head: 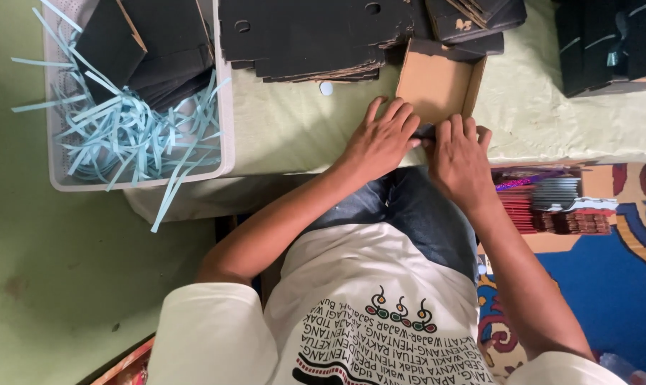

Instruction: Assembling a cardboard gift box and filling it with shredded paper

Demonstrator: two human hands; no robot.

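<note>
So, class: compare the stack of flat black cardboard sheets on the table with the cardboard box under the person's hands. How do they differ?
The stack of flat black cardboard sheets lies unfolded and untouched; the cardboard box is folded up with raised walls, and the left hand and right hand press its near edge. The stack shows black faces; the box shows a brown inside. Both rest on the pale green cloth.

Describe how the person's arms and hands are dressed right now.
Both the left hand and the right hand are bare, with no gloves, rings or watch visible. The forearms are uncovered; short cream-white sleeves of a printed T-shirt end above the elbows.
</note>
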